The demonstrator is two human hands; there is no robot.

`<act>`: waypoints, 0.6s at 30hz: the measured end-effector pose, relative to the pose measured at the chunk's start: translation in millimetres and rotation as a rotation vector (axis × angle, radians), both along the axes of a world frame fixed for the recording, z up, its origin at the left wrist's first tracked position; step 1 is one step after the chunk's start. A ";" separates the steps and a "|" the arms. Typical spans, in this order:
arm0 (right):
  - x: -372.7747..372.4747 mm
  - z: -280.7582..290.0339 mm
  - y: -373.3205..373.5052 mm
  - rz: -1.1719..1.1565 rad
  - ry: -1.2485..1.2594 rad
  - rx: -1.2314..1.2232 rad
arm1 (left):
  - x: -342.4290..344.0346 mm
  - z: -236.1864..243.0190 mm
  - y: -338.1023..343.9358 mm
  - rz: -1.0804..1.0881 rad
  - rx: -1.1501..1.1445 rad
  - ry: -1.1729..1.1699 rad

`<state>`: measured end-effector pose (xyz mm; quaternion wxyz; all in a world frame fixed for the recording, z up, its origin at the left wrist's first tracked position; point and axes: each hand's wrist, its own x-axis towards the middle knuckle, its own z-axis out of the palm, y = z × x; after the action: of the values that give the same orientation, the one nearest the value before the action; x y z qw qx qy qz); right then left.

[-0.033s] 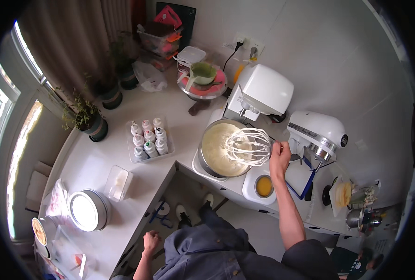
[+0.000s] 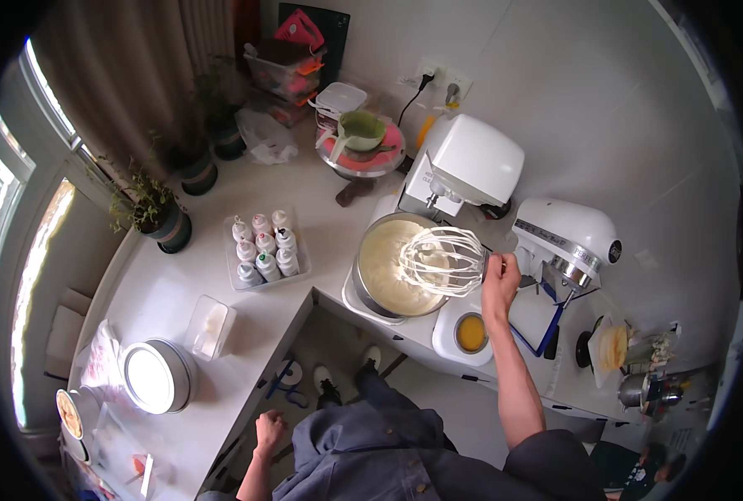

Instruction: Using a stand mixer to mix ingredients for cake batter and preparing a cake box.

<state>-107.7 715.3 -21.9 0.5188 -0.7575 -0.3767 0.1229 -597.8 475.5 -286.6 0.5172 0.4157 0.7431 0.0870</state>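
My right hand (image 2: 501, 284) is closed round the hub of a large wire whisk attachment (image 2: 442, 261). The whisk is tilted on its side over a metal mixing bowl (image 2: 361, 284), its wires coated with white cream. Thick pale cream (image 2: 385, 263) lies in the bowl, with the wire ends at or just above it. A white stand mixer (image 2: 477, 163) stands behind the bowl with its head raised and no whisk on its shaft. Low by my body, away from the counter, my left hand (image 2: 271, 427) is curled into a loose fist with nothing seen in it.
Right of the bowl are a small cup of yellow liquid (image 2: 471, 332) on a white base and a second stand mixer (image 2: 568, 234). Leftward stand a tray of squeeze bottles (image 2: 267, 250), a clear container (image 2: 211, 327) and round cake tins (image 2: 156, 376). A turntable (image 2: 359, 167) holds a green jug.
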 end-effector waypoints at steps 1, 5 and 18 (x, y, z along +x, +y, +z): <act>0.5 -4.5 -0.4 -0.018 -0.002 0.022 | 2.3 -2.9 4.5 -0.017 0.016 -0.014; 16.6 -30.2 4.7 -0.049 -0.027 -0.075 | 16.1 0.4 21.2 -0.102 0.066 -0.031; 23.4 -37.6 11.1 0.007 -0.075 0.075 | 44.1 10.8 42.6 -0.158 0.133 -0.053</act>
<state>-84.3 726.4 -59.5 0.5319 -0.7403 -0.4028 0.0819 -553.7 518.0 -275.8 0.5130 0.5041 0.6867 0.1060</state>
